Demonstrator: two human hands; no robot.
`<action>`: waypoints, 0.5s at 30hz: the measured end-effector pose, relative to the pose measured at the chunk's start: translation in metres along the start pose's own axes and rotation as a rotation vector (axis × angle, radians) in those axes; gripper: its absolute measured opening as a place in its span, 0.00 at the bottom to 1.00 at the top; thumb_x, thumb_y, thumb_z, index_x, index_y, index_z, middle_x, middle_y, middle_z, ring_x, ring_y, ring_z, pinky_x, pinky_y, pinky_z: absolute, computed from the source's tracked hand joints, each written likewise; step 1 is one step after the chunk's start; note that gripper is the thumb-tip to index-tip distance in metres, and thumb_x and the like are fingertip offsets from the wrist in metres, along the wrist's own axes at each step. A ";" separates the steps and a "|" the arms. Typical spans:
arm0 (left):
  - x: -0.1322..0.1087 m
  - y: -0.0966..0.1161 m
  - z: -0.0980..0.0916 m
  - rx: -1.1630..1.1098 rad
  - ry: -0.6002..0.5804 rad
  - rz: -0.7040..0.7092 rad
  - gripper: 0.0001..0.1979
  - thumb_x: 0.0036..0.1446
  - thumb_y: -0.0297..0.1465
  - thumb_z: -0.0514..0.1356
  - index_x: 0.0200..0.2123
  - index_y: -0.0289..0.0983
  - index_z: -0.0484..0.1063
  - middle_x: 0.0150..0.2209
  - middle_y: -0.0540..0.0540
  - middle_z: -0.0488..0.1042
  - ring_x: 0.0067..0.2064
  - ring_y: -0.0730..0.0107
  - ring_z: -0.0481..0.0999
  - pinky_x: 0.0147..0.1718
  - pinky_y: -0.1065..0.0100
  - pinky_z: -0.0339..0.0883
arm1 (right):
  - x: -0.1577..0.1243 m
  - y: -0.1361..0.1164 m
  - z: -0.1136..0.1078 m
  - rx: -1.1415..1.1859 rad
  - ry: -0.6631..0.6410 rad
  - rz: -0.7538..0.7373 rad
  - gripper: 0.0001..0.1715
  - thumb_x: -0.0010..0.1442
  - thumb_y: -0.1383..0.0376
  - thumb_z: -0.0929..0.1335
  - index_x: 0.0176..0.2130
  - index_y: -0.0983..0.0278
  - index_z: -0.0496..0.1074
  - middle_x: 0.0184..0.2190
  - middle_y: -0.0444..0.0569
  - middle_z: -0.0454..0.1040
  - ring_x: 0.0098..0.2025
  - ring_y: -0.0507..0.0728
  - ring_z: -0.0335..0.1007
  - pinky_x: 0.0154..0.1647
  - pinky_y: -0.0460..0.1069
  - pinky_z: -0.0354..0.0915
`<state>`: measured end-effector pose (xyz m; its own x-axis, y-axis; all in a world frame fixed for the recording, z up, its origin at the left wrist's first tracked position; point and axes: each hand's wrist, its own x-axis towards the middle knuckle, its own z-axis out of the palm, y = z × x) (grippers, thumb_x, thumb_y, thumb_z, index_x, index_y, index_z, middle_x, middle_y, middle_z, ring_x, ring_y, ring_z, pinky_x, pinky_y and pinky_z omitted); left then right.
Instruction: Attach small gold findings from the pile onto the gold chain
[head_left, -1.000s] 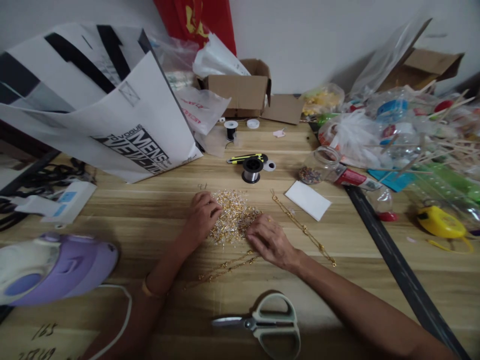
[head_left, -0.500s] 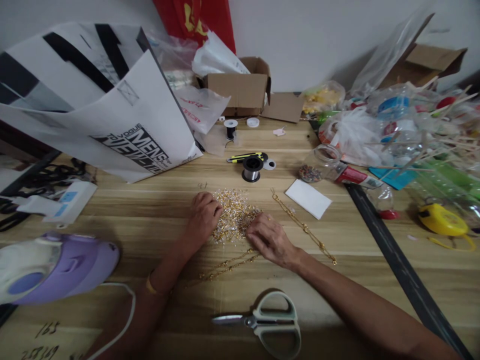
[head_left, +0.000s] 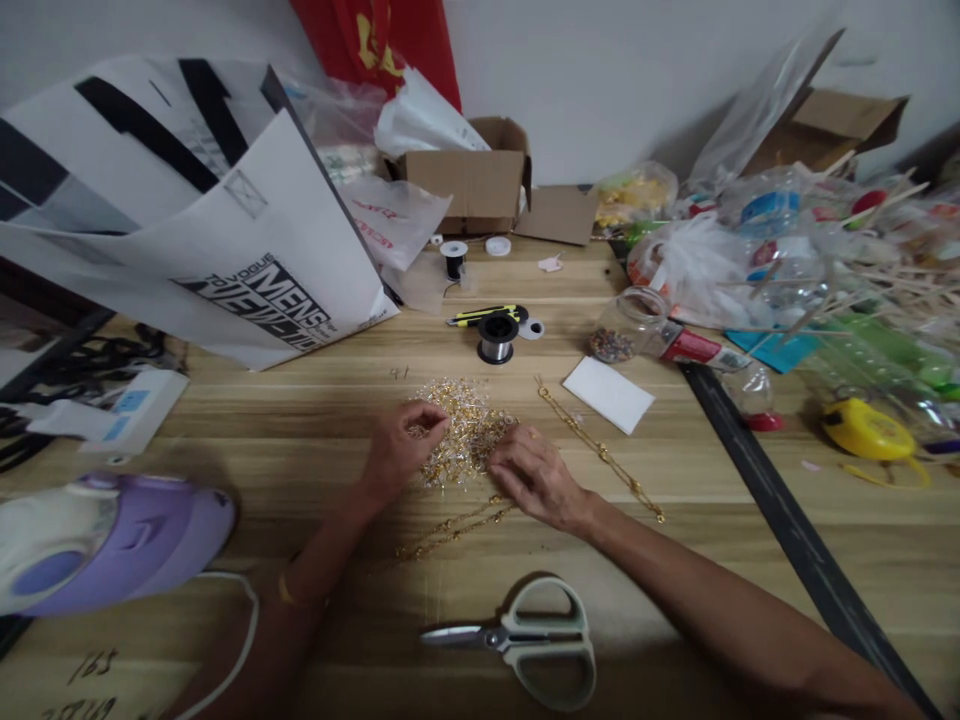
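A pile of small gold and clear beads [head_left: 459, 430] lies on the wooden table between my hands. At its left side, my left hand [head_left: 403, 442] is closed, thumb and index fingertips pinched together over the beads; anything between them is too small to name. My right hand [head_left: 536, 475] rests at the pile's right edge with fingers curled in and pressed together, their tips hidden among the beads. One gold chain [head_left: 456, 525] runs below the pile toward my right hand. Another gold chain [head_left: 602, 453] lies stretched out to the right.
Scissors [head_left: 525, 638] lie near the front. A wire spool [head_left: 496, 340], a yellow-black utility knife [head_left: 480, 317] and a folded white paper [head_left: 608, 394] sit beyond the pile. A bead jar [head_left: 626, 325] lies right, a yellow tape measure [head_left: 868, 430] farther. Left are a purple appliance [head_left: 142, 535] and large bag [head_left: 262, 270].
My left hand has drawn slightly toward me and turned, so its pinched thumb and index finger now show. My right hand stays at the pile's edge. The whole view has shifted a little.
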<state>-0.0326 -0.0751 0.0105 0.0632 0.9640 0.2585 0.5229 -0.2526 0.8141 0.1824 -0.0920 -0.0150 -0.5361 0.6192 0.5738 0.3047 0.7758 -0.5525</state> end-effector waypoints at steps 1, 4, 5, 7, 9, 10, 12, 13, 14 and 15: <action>-0.003 0.003 0.002 -0.071 -0.041 -0.053 0.04 0.50 0.30 0.61 0.28 0.35 0.74 0.27 0.49 0.76 0.29 0.71 0.74 0.31 0.71 0.68 | 0.000 0.000 0.000 0.006 0.009 0.002 0.04 0.61 0.70 0.63 0.36 0.64 0.66 0.31 0.50 0.70 0.35 0.56 0.62 0.38 0.52 0.62; -0.010 0.007 0.009 -0.232 -0.122 -0.161 0.04 0.47 0.30 0.63 0.26 0.34 0.74 0.25 0.49 0.77 0.28 0.72 0.75 0.29 0.73 0.68 | 0.000 0.000 0.000 0.016 0.039 0.011 0.04 0.62 0.70 0.62 0.36 0.63 0.66 0.30 0.49 0.69 0.34 0.55 0.62 0.37 0.52 0.62; -0.011 0.008 0.011 -0.267 -0.142 -0.185 0.04 0.47 0.30 0.63 0.26 0.34 0.74 0.25 0.49 0.77 0.28 0.72 0.75 0.29 0.73 0.68 | 0.000 0.000 -0.001 0.018 0.045 0.010 0.04 0.62 0.70 0.62 0.36 0.63 0.66 0.30 0.49 0.69 0.34 0.55 0.62 0.37 0.52 0.62; -0.012 0.010 0.014 -0.319 -0.168 -0.219 0.04 0.45 0.30 0.64 0.25 0.34 0.74 0.26 0.48 0.77 0.29 0.71 0.75 0.30 0.73 0.68 | 0.001 -0.001 -0.001 0.021 0.050 0.001 0.03 0.62 0.70 0.62 0.36 0.64 0.66 0.30 0.49 0.69 0.35 0.55 0.62 0.37 0.52 0.62; -0.012 0.011 0.015 -0.349 -0.185 -0.242 0.05 0.45 0.30 0.65 0.25 0.34 0.74 0.26 0.47 0.78 0.29 0.71 0.76 0.31 0.73 0.68 | 0.001 -0.002 -0.002 0.017 0.053 -0.005 0.03 0.62 0.70 0.62 0.36 0.64 0.66 0.30 0.50 0.70 0.35 0.56 0.62 0.37 0.52 0.62; -0.012 0.011 0.015 -0.359 -0.194 -0.251 0.05 0.45 0.30 0.65 0.25 0.34 0.75 0.26 0.47 0.78 0.30 0.71 0.76 0.31 0.72 0.69 | 0.001 -0.002 -0.003 0.012 0.057 -0.006 0.03 0.61 0.70 0.62 0.36 0.64 0.66 0.30 0.50 0.70 0.35 0.55 0.62 0.37 0.52 0.62; -0.011 0.013 0.014 -0.373 -0.206 -0.256 0.05 0.45 0.30 0.65 0.26 0.34 0.75 0.27 0.46 0.78 0.30 0.71 0.76 0.32 0.72 0.69 | 0.001 -0.003 -0.003 0.007 0.069 -0.005 0.03 0.61 0.70 0.62 0.36 0.64 0.66 0.30 0.50 0.69 0.34 0.55 0.63 0.36 0.52 0.61; -0.011 0.013 0.014 -0.377 -0.212 -0.254 0.05 0.45 0.30 0.66 0.26 0.34 0.75 0.27 0.46 0.78 0.30 0.71 0.76 0.32 0.72 0.69 | 0.001 -0.003 -0.003 0.008 0.075 -0.005 0.03 0.61 0.70 0.62 0.36 0.64 0.66 0.30 0.50 0.69 0.34 0.55 0.63 0.36 0.52 0.61; -0.011 0.014 0.014 -0.380 -0.220 -0.253 0.05 0.45 0.30 0.66 0.26 0.33 0.76 0.27 0.46 0.79 0.30 0.71 0.76 0.32 0.72 0.69 | 0.001 -0.003 -0.003 0.010 0.079 -0.003 0.03 0.61 0.70 0.62 0.36 0.64 0.66 0.30 0.50 0.69 0.34 0.56 0.63 0.36 0.52 0.61; -0.011 0.014 0.015 -0.380 -0.230 -0.252 0.06 0.45 0.30 0.66 0.26 0.33 0.76 0.27 0.46 0.79 0.30 0.70 0.76 0.32 0.72 0.69 | 0.001 -0.003 -0.003 0.011 0.082 -0.001 0.03 0.61 0.70 0.62 0.36 0.64 0.65 0.30 0.50 0.69 0.34 0.56 0.63 0.36 0.52 0.62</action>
<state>-0.0136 -0.0884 0.0112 0.1834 0.9814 -0.0563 0.2023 0.0184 0.9791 0.1829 -0.0933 -0.0113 -0.4697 0.6267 0.6218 0.2957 0.7753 -0.5581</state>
